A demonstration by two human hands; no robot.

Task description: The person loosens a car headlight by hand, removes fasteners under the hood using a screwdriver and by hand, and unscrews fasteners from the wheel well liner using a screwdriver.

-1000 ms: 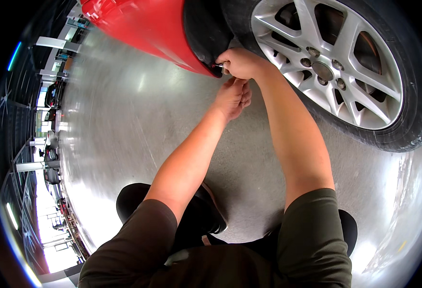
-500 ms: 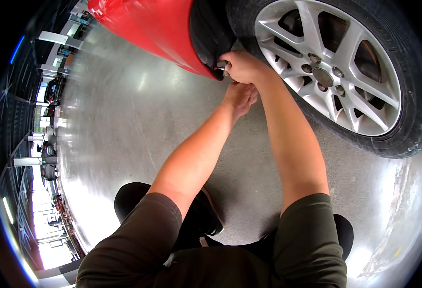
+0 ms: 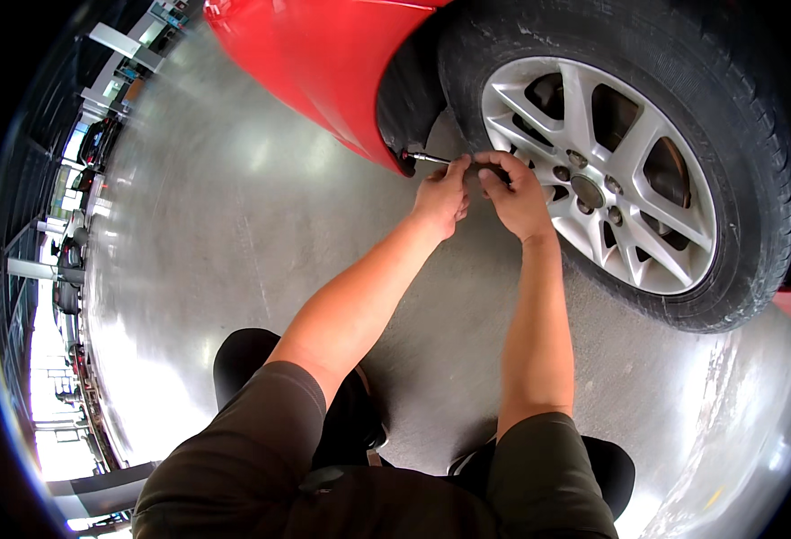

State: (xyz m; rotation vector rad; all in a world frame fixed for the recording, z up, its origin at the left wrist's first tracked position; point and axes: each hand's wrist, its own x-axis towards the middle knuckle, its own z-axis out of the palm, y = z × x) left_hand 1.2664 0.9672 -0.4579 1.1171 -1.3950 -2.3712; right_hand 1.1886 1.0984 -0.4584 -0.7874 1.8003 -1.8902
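Observation:
A slim driver tool with a shiny metal shaft (image 3: 430, 157) meets the lower corner of the red bumper (image 3: 324, 99), at the edge of the black wheel-arch liner (image 3: 406, 99). Around the shaft's near end, my left hand (image 3: 443, 196) is closed in a pinch. My right hand (image 3: 517, 198) has its thumb and fingers curled at the back end of the same tool, where a dark part shows between them. The fingers hide most of the handle. Just right of my hands stands the wheel, with its silver rim (image 3: 643, 211) and black tire (image 3: 746, 135).
The wheel nuts (image 3: 614, 187) sit around the hub, close to my right hand. Grey polished floor (image 3: 261, 207) lies under the bumper. My knees (image 3: 243, 359) are bent beneath my arms. Far left are parked cars (image 3: 72, 260) and a white pillar (image 3: 126, 45).
My right hand has moved back from the bumper corner toward the wheel, uncovering the metal shaft. My left hand has come up to the shaft. The view has shifted slightly.

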